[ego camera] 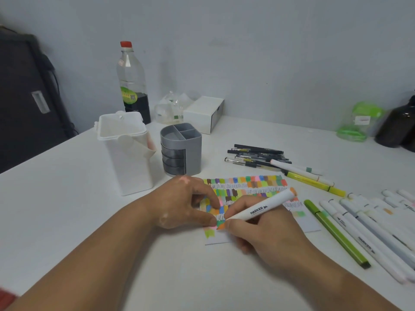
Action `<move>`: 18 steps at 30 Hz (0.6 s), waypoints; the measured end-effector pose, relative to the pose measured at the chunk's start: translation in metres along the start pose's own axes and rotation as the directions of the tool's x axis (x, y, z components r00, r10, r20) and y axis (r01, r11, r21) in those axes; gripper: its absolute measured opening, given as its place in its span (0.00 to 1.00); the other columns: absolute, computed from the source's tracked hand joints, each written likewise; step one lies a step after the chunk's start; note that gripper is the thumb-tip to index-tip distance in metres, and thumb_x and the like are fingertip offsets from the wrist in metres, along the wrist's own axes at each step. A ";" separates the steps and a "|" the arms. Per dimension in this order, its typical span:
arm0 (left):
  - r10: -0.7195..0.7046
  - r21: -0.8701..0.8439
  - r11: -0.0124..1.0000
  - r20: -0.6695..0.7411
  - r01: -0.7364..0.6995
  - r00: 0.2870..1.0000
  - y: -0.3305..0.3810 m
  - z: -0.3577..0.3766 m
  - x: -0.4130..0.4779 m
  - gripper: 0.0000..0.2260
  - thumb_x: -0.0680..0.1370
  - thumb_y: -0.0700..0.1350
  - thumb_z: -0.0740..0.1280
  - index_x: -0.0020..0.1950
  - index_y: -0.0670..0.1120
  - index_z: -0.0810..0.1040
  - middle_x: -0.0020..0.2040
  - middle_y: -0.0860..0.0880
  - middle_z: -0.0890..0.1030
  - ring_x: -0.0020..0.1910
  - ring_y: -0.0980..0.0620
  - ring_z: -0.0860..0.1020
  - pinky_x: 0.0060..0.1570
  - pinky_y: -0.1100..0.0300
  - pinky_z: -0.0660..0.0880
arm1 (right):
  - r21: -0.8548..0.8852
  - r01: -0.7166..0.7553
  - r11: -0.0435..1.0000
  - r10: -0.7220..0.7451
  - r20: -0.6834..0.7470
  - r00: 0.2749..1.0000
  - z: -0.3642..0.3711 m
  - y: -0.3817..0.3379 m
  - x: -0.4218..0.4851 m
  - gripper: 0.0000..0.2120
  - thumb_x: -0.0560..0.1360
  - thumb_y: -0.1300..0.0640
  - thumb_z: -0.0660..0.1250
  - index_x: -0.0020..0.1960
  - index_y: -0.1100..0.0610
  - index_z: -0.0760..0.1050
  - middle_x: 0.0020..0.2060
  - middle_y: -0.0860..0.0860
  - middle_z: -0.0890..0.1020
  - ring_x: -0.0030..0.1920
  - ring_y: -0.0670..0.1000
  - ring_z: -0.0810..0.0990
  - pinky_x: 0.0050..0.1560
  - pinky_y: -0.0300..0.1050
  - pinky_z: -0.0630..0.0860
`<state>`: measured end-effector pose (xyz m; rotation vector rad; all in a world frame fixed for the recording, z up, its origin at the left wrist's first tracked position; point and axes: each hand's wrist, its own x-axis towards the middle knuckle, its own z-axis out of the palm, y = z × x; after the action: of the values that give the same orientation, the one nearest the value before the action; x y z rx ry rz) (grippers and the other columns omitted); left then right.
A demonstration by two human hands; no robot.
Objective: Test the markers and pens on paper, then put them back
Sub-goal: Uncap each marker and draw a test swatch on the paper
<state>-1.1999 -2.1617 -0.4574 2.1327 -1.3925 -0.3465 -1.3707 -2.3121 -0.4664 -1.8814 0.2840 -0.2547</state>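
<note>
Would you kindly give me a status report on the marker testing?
Right hand grips white marker, tip at orange swatch on paper. Left hand holds paper down. Loose markers and pens lie right, clear of the work.

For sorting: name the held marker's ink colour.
Orange; the marker lays an orange patch, head view.

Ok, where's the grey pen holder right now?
In the head view, the grey pen holder stands left of centre, between the white container and the black pens, just behind the paper.
</note>
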 end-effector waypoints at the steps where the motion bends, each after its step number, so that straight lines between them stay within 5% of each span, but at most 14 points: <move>1: 0.002 0.000 1.000 0.009 -0.002 1.000 0.000 0.000 0.000 0.11 0.69 0.59 0.78 0.50 0.61 0.84 0.41 0.52 0.75 0.39 0.54 0.72 0.41 0.57 0.72 | -0.024 0.000 1.000 0.000 -0.003 1.000 0.001 0.000 0.000 0.03 0.70 0.56 0.74 0.43 0.50 0.82 0.26 0.53 0.79 0.26 0.50 0.75 0.28 0.43 0.71; 6: -0.009 0.005 1.000 0.020 0.009 1.000 0.000 0.001 0.001 0.12 0.69 0.60 0.77 0.51 0.62 0.84 0.41 0.53 0.75 0.40 0.52 0.72 0.43 0.48 0.74 | -0.071 -0.011 0.997 0.010 -0.007 1.000 0.002 -0.001 -0.001 0.03 0.70 0.55 0.74 0.43 0.48 0.83 0.25 0.50 0.79 0.25 0.48 0.74 0.27 0.40 0.70; 18: -0.012 -0.001 1.000 0.027 0.012 1.000 0.000 0.001 0.001 0.11 0.70 0.59 0.78 0.51 0.61 0.84 0.41 0.49 0.76 0.38 0.51 0.72 0.42 0.50 0.72 | -0.131 -0.048 0.990 0.050 0.012 0.999 0.001 -0.008 -0.003 0.07 0.71 0.59 0.74 0.40 0.47 0.83 0.24 0.47 0.79 0.25 0.45 0.73 0.26 0.36 0.68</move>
<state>-1.2001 -2.1632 -0.4584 2.1436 -1.3940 -0.3818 -1.3722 -2.3078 -0.4588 -2.0021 0.3432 -0.1927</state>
